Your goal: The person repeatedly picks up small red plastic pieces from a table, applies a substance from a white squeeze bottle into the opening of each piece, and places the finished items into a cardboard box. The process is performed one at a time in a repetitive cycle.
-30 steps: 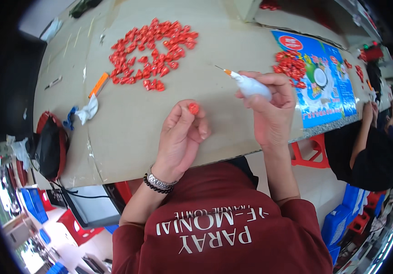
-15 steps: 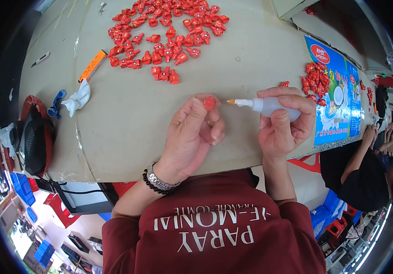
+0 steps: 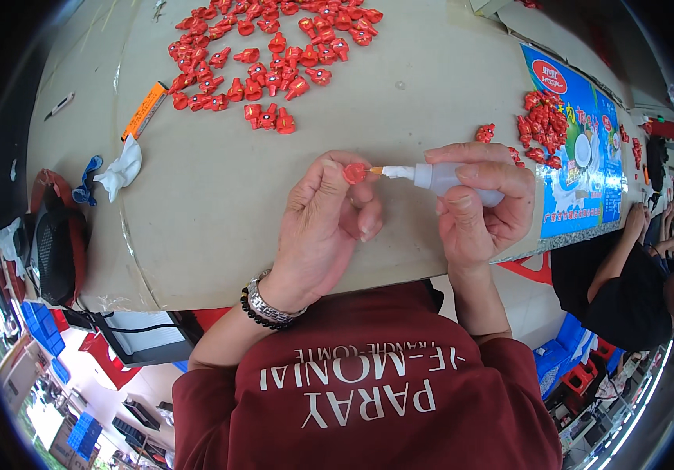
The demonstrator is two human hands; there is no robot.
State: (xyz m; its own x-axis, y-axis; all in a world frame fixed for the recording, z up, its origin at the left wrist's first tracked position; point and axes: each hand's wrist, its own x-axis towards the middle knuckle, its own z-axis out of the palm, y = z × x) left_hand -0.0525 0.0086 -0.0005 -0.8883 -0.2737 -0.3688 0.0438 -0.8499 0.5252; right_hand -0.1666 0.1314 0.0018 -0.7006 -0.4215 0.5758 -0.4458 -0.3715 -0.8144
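Observation:
Between the thumb and fingers of my left hand [image 3: 323, 223] is a small red plastic piece [image 3: 354, 173], its round face turned up. My right hand [image 3: 484, 205] is wrapped round a translucent squeeze bottle [image 3: 448, 178] lying nearly level. From its white nozzle a thin needle with an amber base [image 3: 378, 170] points left, its tip at the face of the red piece. Whether a drop comes out is too small to tell. Beyond my hands lies a large spread of red plastic parts [image 3: 274, 59], with several set in a short row [image 3: 269, 118] nearest me.
More red parts are heaped on a blue printed sheet [image 3: 580, 149] at the right. To the left lie an orange box [image 3: 144, 112], a crumpled tissue [image 3: 121, 169], a blue strap [image 3: 86, 182], a cutter [image 3: 60, 106] and a dark red-black bag [image 3: 57, 239]. A co-worker [image 3: 611, 294] sits at right.
The needle has come up to the red piece, where a small gap stood before. My right hand and the bottle moved slightly left. The whole view has shifted a little.

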